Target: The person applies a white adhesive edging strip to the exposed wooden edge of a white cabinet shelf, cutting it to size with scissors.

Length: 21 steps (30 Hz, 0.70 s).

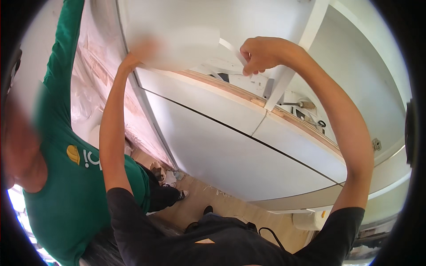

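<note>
My right hand [262, 55] is raised over a white cabinet's opening, its fingers curled in a pinch. A thin pale strip [235, 52] runs up to these fingers and seems gripped by them. My left hand [144, 48] is up at the cabinet's left edge, by a white panel [168, 20]; blur hides its fingers and whatever they touch. Below both hands runs the cabinet's raw wooden ledge [213, 83]. Beneath my right forearm, on the shelf, lie a wooden-handled tool [306, 105] and black-handled scissors [321, 123].
At my left, close by, a person in a green shirt [66, 177] has one arm raised. Pinkish plastic sheeting [97, 75] hangs beside the cabinet. A white upright [306, 40] divides the opening. Large white lower fronts [213, 146] stand above the wooden floor [204, 195].
</note>
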Each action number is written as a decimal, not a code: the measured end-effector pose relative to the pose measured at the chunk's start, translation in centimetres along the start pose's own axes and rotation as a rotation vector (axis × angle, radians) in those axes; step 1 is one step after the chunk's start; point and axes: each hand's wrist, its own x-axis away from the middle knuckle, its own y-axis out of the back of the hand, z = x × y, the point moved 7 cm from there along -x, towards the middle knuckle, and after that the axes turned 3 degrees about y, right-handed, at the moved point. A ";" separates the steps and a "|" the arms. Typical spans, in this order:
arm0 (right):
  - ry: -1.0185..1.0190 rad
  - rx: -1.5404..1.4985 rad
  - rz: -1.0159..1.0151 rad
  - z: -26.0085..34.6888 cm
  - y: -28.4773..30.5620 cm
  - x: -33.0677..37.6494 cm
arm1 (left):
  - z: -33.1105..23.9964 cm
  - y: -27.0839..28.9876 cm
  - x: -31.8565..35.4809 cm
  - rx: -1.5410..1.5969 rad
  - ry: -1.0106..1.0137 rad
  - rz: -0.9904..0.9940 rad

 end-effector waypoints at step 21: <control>-0.134 -0.211 -0.955 -5.2 -9.0 26.9 | 1.8 -5.0 -7.9 -0.223 0.080 0.395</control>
